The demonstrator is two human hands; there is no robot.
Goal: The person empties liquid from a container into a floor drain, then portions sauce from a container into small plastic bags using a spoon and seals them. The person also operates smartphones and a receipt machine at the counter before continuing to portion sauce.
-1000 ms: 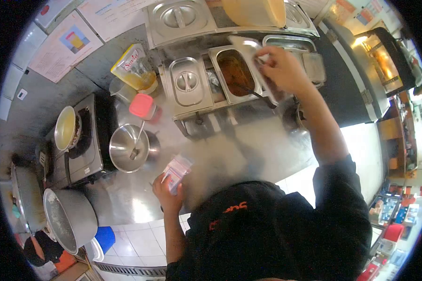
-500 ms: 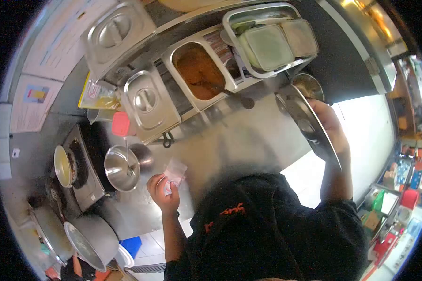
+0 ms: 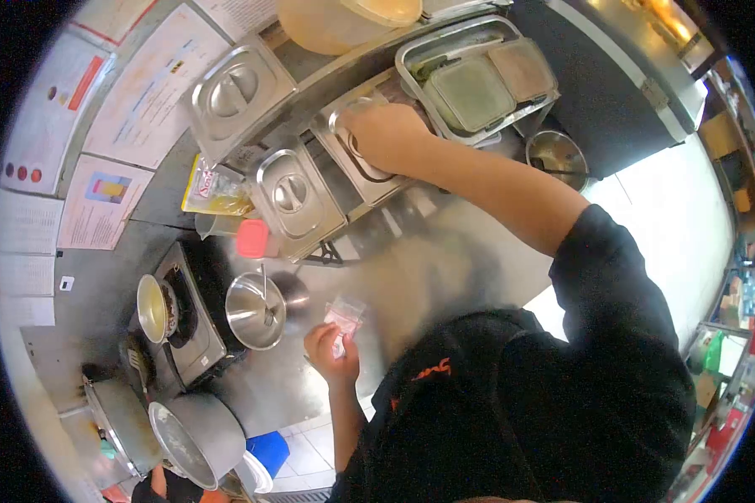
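Observation:
My left hand (image 3: 334, 352) is closed around a small clear plastic bag (image 3: 345, 317) with pink contents, held above the steel counter. With my right arm stretched forward, my right hand (image 3: 390, 138) grips a metal lid (image 3: 356, 159) on the rectangular container in the rack. Its fingertips and most of the lid's handle are hidden behind the hand. No sauce shows in that container now. Beside it sits another lidded steel container (image 3: 292, 194). On the other side, a larger steel tray (image 3: 407, 63) holds plastic boxes with lids.
A steel bowl (image 3: 256, 323) with a utensil stands left of my left hand. Farther left, a small pan (image 3: 151, 308) sits on a portable stove (image 3: 200, 352). A large pot (image 3: 218, 432) is at the near left. A red-lidded tub (image 3: 252, 239) and a round bowl (image 3: 556, 144) flank the rack.
My right hand has carried the lid from the right side leftward onto the container, covering the brown sauce. My left hand still holds the bag. The view has shifted.

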